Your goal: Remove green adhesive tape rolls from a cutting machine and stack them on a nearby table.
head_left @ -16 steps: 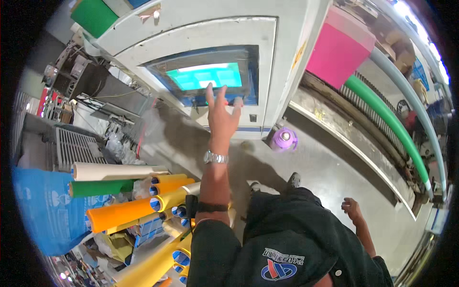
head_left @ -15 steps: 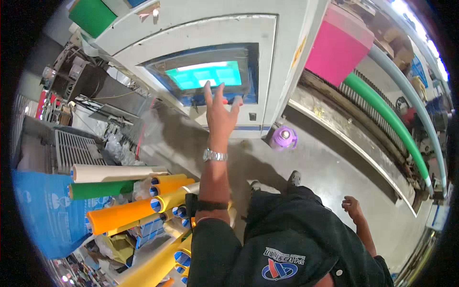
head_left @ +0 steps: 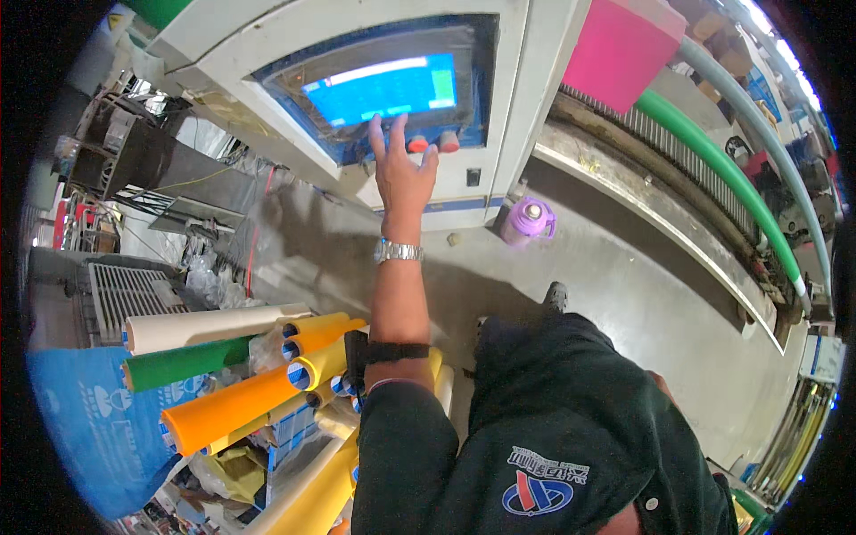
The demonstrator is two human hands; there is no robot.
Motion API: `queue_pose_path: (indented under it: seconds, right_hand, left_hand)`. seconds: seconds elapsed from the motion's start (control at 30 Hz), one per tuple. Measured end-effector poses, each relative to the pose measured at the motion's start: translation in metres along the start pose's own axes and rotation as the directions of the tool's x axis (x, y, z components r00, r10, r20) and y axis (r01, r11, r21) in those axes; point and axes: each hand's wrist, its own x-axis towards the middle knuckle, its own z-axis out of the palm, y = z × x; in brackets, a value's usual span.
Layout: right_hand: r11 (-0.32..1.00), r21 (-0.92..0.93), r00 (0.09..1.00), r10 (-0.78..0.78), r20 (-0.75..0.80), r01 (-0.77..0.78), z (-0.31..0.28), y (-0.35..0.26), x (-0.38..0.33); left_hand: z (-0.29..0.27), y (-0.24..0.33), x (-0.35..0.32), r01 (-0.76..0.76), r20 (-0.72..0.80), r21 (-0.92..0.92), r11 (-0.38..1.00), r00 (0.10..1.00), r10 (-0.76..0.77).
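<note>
My left hand [head_left: 404, 169] reaches forward to a control panel with a lit blue touchscreen [head_left: 383, 94]. Its fingers are apart and hold nothing. Two fingertips lie over the screen's lower edge; whether they press it I cannot tell. Beside the fingers, a red button [head_left: 417, 144] and a knob with a reddish rim [head_left: 448, 141] stick out of the panel, close to the thumb. A metal watch [head_left: 399, 251] circles my left wrist. Of my right arm only a sliver of skin shows past the dark shirt; the right hand is hidden.
Rolls of orange, yellow, green and cream material [head_left: 234, 401] stand close by my left arm. A purple flask [head_left: 528, 221] is on the floor by the cabinet's corner. To the right runs a machine with a green tube [head_left: 722, 169] and a pink box [head_left: 620, 53].
The screen has turned from turquoise to blue. My left hand stays at its lower edge, shifted slightly up in view. My right hand has gone out of sight behind my body.
</note>
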Motion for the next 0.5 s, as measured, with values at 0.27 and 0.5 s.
queue_pose_path:
  seconds: [0.27, 0.5]
  right_hand:
    - [0.979, 0.034, 0.979, 0.202, 0.007, -0.202, 0.009, -0.101, -0.023]
    - [0.985, 0.115, 0.989, 0.136, -0.059, -0.128, 0.014, -0.071, -0.020]
  left_hand:
    - [-0.013, -0.020, 0.002, 0.082, 0.047, 0.014, 0.997, 0.996, -0.082]
    - [-0.019, -0.022, 0.013, 0.012, 0.005, 0.099, 0.995, 1.000, -0.013]
